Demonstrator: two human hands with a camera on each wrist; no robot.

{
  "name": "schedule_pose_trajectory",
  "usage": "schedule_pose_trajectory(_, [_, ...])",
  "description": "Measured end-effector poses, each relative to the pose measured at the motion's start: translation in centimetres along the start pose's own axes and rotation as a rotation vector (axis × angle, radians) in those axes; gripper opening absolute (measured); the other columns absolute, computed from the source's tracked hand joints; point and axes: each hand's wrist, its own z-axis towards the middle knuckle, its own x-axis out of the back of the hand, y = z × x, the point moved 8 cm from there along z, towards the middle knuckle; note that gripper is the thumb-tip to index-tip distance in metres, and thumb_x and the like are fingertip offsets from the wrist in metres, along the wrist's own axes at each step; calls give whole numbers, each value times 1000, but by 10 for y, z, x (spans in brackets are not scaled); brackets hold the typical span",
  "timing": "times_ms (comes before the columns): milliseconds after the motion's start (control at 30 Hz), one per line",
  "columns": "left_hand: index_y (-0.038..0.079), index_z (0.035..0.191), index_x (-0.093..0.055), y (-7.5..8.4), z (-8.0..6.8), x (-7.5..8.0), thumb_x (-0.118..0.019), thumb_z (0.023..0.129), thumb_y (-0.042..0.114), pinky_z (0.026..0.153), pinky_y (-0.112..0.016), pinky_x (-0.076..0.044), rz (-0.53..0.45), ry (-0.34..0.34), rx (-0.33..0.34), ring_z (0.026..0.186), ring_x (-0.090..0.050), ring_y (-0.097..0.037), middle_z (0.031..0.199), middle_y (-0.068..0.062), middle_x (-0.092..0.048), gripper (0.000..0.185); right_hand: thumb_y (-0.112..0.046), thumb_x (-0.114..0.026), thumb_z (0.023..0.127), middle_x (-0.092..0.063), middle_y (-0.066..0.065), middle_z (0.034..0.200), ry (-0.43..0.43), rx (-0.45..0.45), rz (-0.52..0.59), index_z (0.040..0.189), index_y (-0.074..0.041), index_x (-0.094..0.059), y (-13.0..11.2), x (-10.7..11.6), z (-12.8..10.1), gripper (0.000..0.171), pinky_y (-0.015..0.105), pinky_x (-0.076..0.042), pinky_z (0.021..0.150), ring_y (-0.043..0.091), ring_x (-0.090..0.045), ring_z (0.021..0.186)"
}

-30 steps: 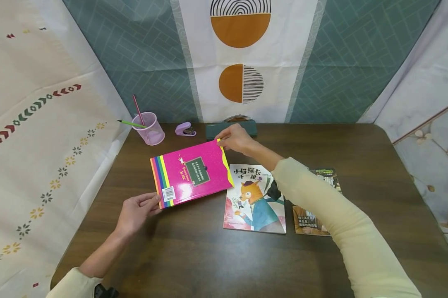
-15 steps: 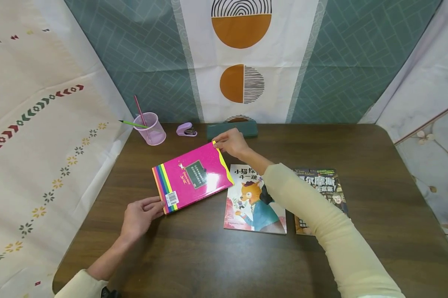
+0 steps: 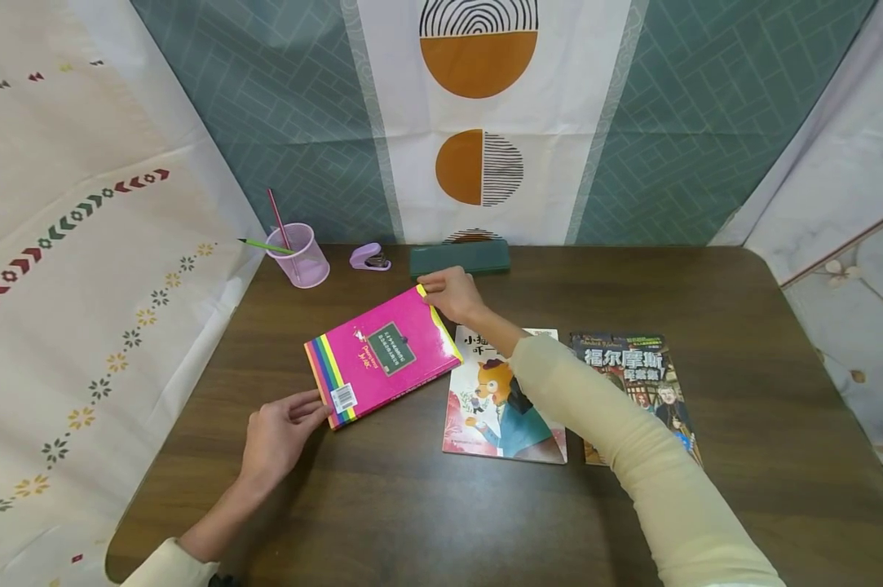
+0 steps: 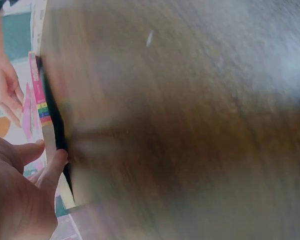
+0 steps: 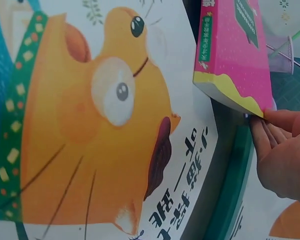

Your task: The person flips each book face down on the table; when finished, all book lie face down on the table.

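A pink book (image 3: 400,350) with a rainbow-striped edge lies tilted at the middle left of the table in the head view. My left hand (image 3: 280,436) pinches its lower left corner. At the yellow-edged upper right corner, my right hand (image 3: 453,295) grips it between thumb and fingers, as the right wrist view also shows. Just right of it lies a picture book with an orange cat (image 3: 494,383), partly under my right sleeve. Farther right, a dark-covered book (image 3: 635,363) is partly hidden by the same sleeve. In the left wrist view, a dark shadow runs along the pink book's spine (image 4: 38,90).
Along the back of the table (image 3: 441,514) stand a pink cup (image 3: 309,262) with two pencils, a purple stapler (image 3: 370,258) and a dark green case (image 3: 459,256). A patterned cloth (image 3: 478,114) hangs behind the table's back edge.
The pink book has turned a little counter-clockwise, its left end coming nearer to me. Both hands moved with it. My right forearm shifted left, uncovering more of the dark-covered book.
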Motion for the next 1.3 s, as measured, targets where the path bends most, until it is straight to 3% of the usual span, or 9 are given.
schedule_pose_trajectory(100, [-3, 128, -75, 2, 0, -1, -84, 94, 19, 79, -39, -65, 21, -6, -12, 100, -78, -32, 105, -15, -80, 42, 3, -69, 101, -68, 18, 139, -31, -16, -15, 145, 0, -63, 2, -4, -1, 44, 37, -57, 102, 30, -64, 132])
schedule_pose_trajectory(300, [-4, 129, -74, 9, 0, 0, -85, 93, 21, 62, -22, -56, 77, -37, -37, 101, -78, -34, 104, -15, -80, 45, 0, -72, 100, -60, 17, 151, -105, -27, -52, 151, 0, -56, 7, -12, -2, 54, 37, -52, 109, 27, -55, 142])
schedule_pose_trajectory(433, [-6, 129, -73, 15, 2, 1, -85, 93, 21, 57, -24, -53, 110, -82, -58, 100, -78, -35, 105, -16, -80, 46, -3, -73, 100, -54, 16, 157, -142, -35, -92, 155, 0, -51, 10, -16, -2, 60, 36, -48, 112, 26, -50, 147])
schedule_pose_trajectory(567, [-8, 128, -73, 20, 5, 2, -87, 91, 21, 70, -38, -64, 158, -142, -69, 101, -78, -37, 107, -19, -79, 49, -5, -75, 99, -47, 15, 162, -180, -35, -127, 159, 0, -45, 13, -18, -3, 67, 36, -45, 116, 26, -45, 151])
schedule_pose_trajectory(733, [-13, 132, -67, 19, 14, 11, -88, 90, 26, 85, -54, -62, 232, -224, -25, 107, -74, -44, 121, -30, -73, 60, -15, -80, 97, -34, 13, 171, -244, 8, -185, 165, 0, -33, 14, -21, -7, 84, 38, -37, 122, 27, -35, 157])
schedule_pose_trajectory(867, [-18, 148, -47, 14, 29, 18, -87, 90, 35, 96, -62, -55, 293, -303, 10, 125, -62, -53, 143, -38, -56, 88, -27, -87, 91, -27, 14, 174, -285, 43, -261, 169, -5, -19, 14, -22, -17, 106, 45, -35, 124, 30, -29, 159])
schedule_pose_trajectory(1067, [-12, 164, -2, 1, 55, 19, -86, 88, 48, 113, -71, -35, 299, -448, 21, 149, -26, -61, 166, -41, -14, 128, -38, -92, 83, -22, 13, 176, -322, 43, -336, 172, -15, -5, 18, -18, -41, 127, 56, -35, 122, 35, -26, 159])
schedule_pose_trajectory(1200, [-6, 166, 8, -4, 69, 16, -89, 86, 44, 118, -71, -25, 214, -509, -25, 156, -9, -57, 171, -35, 4, 135, -36, -92, 83, -22, 13, 175, -345, 64, -345, 172, -13, -5, 20, -14, -58, 127, 52, -37, 122, 34, -28, 158])
schedule_pose_trajectory(1300, [-2, 167, 8, -7, 76, 14, -91, 84, 41, 119, -71, -22, 171, -542, -65, 158, -4, -54, 173, -31, 8, 136, -30, -92, 85, -27, 16, 173, -359, 96, -326, 171, -7, -7, 20, -14, -71, 123, 47, -42, 119, 34, -37, 153])
